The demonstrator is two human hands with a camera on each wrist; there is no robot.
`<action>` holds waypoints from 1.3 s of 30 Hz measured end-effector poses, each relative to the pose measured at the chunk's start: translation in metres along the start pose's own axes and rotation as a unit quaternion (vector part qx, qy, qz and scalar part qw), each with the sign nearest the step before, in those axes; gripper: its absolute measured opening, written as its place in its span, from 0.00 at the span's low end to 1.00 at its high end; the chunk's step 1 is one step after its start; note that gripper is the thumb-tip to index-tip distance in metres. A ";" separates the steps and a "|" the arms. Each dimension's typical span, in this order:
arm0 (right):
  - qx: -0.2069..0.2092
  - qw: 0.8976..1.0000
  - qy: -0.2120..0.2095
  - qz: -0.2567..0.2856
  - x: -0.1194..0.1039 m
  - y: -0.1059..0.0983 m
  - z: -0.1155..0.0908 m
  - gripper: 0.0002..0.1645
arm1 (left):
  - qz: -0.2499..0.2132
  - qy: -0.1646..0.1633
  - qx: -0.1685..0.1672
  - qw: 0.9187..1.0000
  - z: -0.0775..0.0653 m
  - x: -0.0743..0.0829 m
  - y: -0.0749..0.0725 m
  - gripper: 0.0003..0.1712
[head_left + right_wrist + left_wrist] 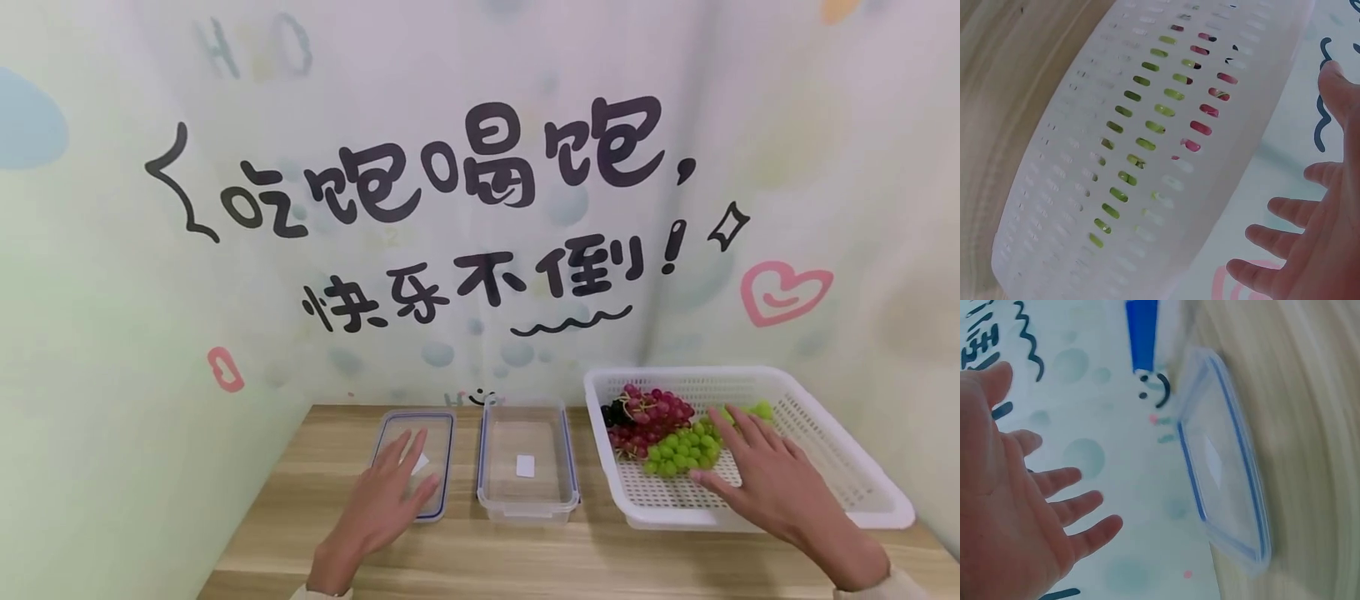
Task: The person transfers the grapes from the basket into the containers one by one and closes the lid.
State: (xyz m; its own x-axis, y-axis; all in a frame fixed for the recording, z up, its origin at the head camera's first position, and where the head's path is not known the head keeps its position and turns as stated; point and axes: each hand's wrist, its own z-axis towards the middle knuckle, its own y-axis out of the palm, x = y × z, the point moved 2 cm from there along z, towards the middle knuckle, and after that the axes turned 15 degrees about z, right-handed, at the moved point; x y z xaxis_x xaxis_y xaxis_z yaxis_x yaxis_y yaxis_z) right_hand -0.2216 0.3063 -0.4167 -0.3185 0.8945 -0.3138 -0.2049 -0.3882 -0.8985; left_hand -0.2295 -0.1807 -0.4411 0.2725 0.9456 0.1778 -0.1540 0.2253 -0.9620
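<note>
My left hand, fingers spread and holding nothing, is over a clear lid with a blue seal, partly covering it in the head view. In the left wrist view the lid lies on the wooden table, apart from the fingers. To its right stands a clear rectangular food container with a small white label inside its outline. My right hand hovers over a white perforated basket, also with spread fingers and nothing held. Inside are green grapes, red grapes and some dark grapes.
The wooden table meets a printed wall covering along its back edge. Another wall closes in the left side. The basket fills the table's right part, a short gap from the container.
</note>
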 end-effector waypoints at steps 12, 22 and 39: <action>0.002 1.000 -0.014 0.026 0.004 -0.008 0.008 0.55 | -0.186 -0.021 0.014 0.982 0.023 0.032 0.018 0.33; -0.028 0.997 -0.019 0.067 0.001 -0.004 0.039 0.53 | -0.212 -0.050 0.006 0.976 0.034 0.047 0.040 0.33; -0.116 0.983 0.044 0.132 0.006 0.016 0.101 0.51 | -0.262 -0.097 -0.010 0.960 0.050 0.061 0.062 0.31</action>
State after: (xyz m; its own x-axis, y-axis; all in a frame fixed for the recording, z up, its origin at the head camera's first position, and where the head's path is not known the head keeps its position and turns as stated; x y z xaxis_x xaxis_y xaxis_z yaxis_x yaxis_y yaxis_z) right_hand -0.3207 0.2835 -0.4016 -0.2483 0.7889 -0.5621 0.0942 -0.5578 -0.8246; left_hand -0.2699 -0.0970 -0.4792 0.1245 0.7298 0.6722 -0.0246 0.6796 -0.7332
